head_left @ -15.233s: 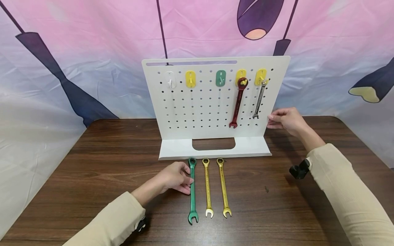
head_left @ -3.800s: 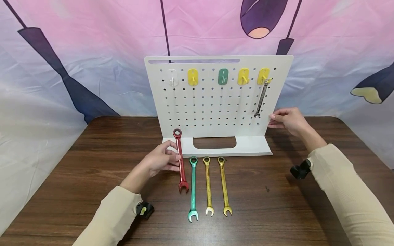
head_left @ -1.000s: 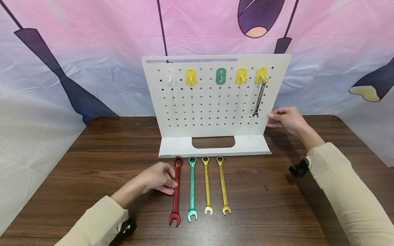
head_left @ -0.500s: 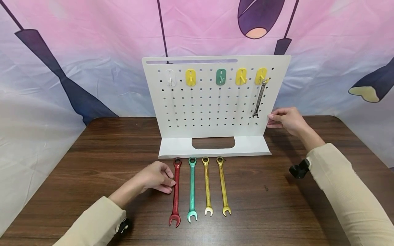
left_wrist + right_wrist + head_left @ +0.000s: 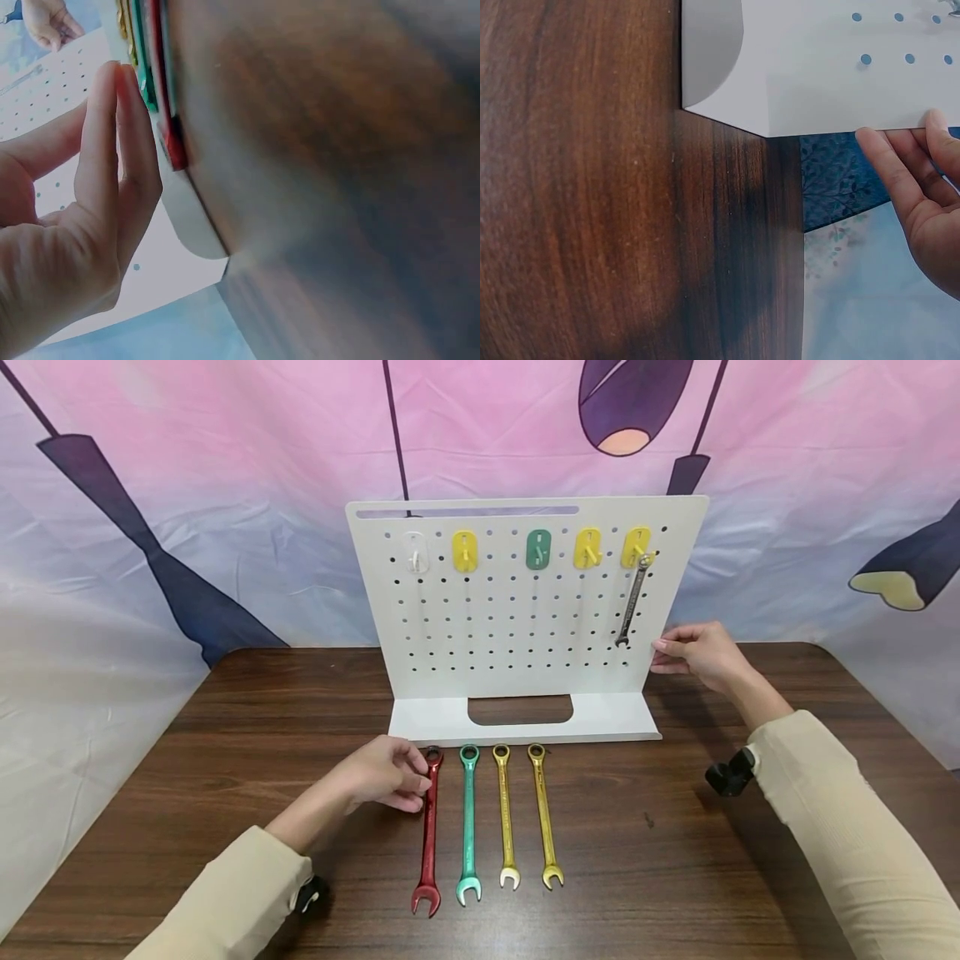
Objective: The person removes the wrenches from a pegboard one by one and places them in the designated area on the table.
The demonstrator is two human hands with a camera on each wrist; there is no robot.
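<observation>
A red ratchet combination wrench [image 5: 429, 843] lies on the table at the left end of a row. Beside it lie a green wrench [image 5: 468, 818] and two yellow wrenches [image 5: 506, 814]. My left hand [image 5: 382, 774] hovers at the red wrench's ring end, fingers loosely bent; the left wrist view shows the fingertips apart from the red wrench [image 5: 172, 139]. At the right, my right hand [image 5: 701, 653] pinches the side edge of the white pegboard [image 5: 510, 635], thumb in front. In the right wrist view the hand [image 5: 922, 195] holds that same edge.
On the pegboard are yellow, white and green hooks [image 5: 538, 550]. A small silver wrench [image 5: 632, 606] hangs from the rightmost yellow hook. The board's base [image 5: 427, 720] stands just behind the wrenches on the brown table [image 5: 675, 877]. A patterned cloth [image 5: 225, 485] hangs behind.
The red wrench has come off its hook and been laid left of the green one. My left hand has let go and shifted up toward its ring end. The right hand stays put.
</observation>
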